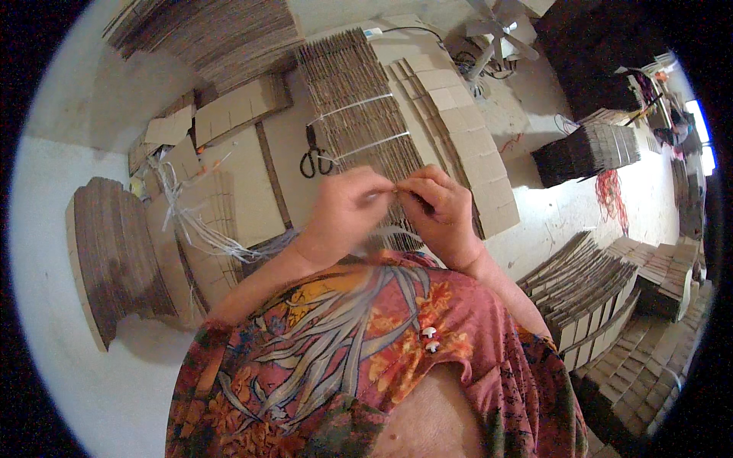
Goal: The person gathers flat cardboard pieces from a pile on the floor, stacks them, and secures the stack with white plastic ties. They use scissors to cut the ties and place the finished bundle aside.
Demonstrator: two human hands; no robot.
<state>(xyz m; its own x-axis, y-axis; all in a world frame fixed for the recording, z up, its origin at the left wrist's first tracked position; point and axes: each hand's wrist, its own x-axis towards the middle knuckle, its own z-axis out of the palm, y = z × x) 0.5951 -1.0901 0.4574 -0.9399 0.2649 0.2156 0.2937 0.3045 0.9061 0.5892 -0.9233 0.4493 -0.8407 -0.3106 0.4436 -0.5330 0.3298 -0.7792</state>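
Note:
A long bundle of slotted cardboard dividers [359,91] stands on edge in front of me, with two white strings [374,143] tied across it. Over its near end, my left hand [343,210] and my right hand [443,210] meet at the fingertips. Both are closed in a pinch; whatever lies between the fingers is too thin to make out. A pale strand [393,231] shows just below the hands, across the bundle. To the left of the bundle lies a pair of black-handled scissors [314,156], close to my left hand.
Flat cardboard sheets [237,183] lie left of the bundle, with a tangle of white strings [183,202]. More cardboard [473,145] lies to its right. Stacks of dividers stand at far left [114,252] and lower right [588,282]. A fan [500,38] is at the back.

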